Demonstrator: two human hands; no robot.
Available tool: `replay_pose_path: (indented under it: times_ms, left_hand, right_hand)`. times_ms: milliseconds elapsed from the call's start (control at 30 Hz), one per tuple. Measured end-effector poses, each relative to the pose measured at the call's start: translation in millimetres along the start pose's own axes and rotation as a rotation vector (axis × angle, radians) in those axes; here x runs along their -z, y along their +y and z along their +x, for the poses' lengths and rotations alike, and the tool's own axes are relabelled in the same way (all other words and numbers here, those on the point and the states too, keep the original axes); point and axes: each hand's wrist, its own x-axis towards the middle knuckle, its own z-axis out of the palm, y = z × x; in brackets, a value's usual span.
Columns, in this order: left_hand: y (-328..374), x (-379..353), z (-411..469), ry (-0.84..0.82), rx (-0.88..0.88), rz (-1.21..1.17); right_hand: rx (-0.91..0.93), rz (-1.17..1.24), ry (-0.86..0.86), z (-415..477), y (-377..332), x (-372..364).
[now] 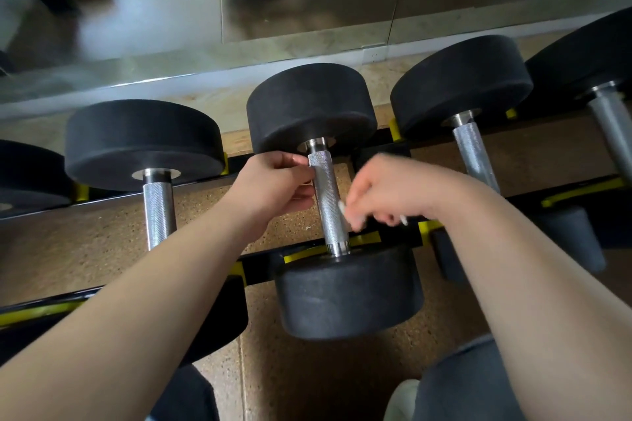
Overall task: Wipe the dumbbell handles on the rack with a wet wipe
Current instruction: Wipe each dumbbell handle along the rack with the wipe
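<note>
Two bare forearms reach in from the lower edge toward the middle dumbbell [349, 294], which lies across the black-and-yellow rack [263, 265]. The left hand [273, 184] sits at the far end of the knurled handle [326, 202], its fingers curled onto the handle's left side and holding it. The right hand [386, 191] hangs palm down over the near part of the handle, fingers bent downward. It is smeared by motion, so I cannot tell whether it is clamped on anything. The white bits at its fingertips may be a wipe or nails. The handle's long axis runs away from the person, its far end leaning slightly left, with one black head at each end. Neighbouring dumbbells [143, 143] lie roughly parallel on both sides, the outermost cut off by the frame. A mirror [307, 3] stands behind.
</note>
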Motion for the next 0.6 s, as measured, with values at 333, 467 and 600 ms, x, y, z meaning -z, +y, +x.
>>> replay_pose_path:
  times_ms: [333, 467, 600]
  left_hand:
    - [0.3, -0.6, 3.9, -0.016, -0.001, 0.036]
    - [-1.3, 0.1, 6.0, -0.022, -0.011, 0.041]
    - [-3.4, 1.8, 7.7, -0.025, -0.018, 0.069]
  right_hand:
    - [-0.028, 0.293, 0.235, 24.6, -0.3, -8.5]
    - [-0.109, 0.008, -0.231, 9.9, 3.4, -6.2]
    - [-0.119, 0.144, -0.006, 15.1, 2.8, 0.6]
